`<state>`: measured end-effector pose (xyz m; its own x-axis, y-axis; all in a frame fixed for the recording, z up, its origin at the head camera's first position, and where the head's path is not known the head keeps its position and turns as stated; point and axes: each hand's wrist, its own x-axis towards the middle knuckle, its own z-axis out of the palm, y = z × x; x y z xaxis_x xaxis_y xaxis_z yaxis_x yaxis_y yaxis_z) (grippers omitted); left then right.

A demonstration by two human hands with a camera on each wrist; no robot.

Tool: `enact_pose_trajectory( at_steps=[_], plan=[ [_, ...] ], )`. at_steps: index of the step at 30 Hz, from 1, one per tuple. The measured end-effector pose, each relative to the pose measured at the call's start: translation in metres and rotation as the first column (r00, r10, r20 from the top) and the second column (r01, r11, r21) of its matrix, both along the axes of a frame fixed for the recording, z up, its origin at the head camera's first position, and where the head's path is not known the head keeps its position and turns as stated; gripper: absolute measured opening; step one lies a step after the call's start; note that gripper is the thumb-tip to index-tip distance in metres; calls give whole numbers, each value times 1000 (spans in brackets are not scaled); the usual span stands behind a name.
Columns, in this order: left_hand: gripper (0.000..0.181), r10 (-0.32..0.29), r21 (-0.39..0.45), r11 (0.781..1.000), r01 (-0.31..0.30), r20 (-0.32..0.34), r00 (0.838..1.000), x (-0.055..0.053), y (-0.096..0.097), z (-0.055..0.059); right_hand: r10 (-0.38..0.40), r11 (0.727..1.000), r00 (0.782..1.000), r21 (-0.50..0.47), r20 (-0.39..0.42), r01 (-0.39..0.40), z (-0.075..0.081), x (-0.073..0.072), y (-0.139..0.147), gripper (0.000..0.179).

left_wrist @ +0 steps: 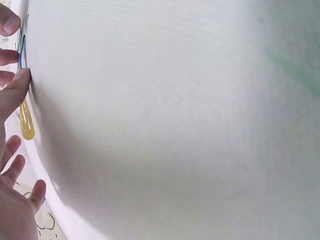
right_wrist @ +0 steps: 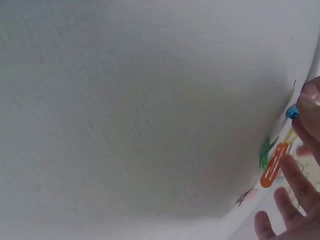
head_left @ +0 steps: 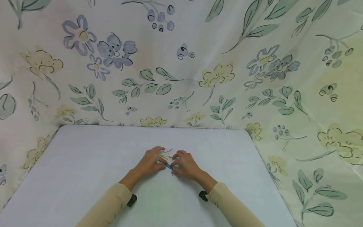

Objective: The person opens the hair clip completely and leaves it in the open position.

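Note:
A blue snap hair clip (head_left: 169, 166) is held low over the white table between both hands. My left hand (head_left: 153, 161) pinches one end between thumb and forefinger, its other fingers spread. My right hand (head_left: 185, 164) pinches the other end, where the clip's blue tip (right_wrist: 292, 112) shows between the fingers. Just beyond the hands lies a yellow snap clip (left_wrist: 27, 121). By the right hand's spread fingers are an orange snap clip (right_wrist: 273, 167), a green clip-like piece (right_wrist: 265, 153) and a small pink piece (right_wrist: 247, 196). Fingers partly cover the blue clip.
The white table (head_left: 85, 157) reaches to a floral cloth (head_left: 181, 94) hanging behind it and at the sides. Black devices (head_left: 132, 200) sit under the wrists, close to the cream sleeves (head_left: 106, 205).

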<state>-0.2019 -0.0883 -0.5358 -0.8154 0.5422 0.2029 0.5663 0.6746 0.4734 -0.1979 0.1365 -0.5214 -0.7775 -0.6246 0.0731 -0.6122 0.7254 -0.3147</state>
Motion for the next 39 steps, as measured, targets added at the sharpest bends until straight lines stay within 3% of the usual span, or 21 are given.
enact_pose_trajectory(
  at_steps=[5,14,27,34,39],
  plan=[
    [14,5,9,1000,-5,-13,1000,1,3,0,-10,999,1000,35,-11,11,-3,1,1,16],
    [7,15,32,999,-16,9,1000,-1,4,1,-8,1000,999,-14,-34,7,-2,2,2,11],
    [5,-3,67,998,7,-57,998,-1,2,-1,0,1000,997,-10,-80,0,-4,2,-2,8],
    [2,5,177,984,-7,15,1000,0,6,-1,-21,996,998,-87,-56,16,-3,-2,2,6],
    [5,10,302,952,-58,156,988,1,9,6,-34,961,995,-272,90,57,3,-5,8,12]
  ],
)
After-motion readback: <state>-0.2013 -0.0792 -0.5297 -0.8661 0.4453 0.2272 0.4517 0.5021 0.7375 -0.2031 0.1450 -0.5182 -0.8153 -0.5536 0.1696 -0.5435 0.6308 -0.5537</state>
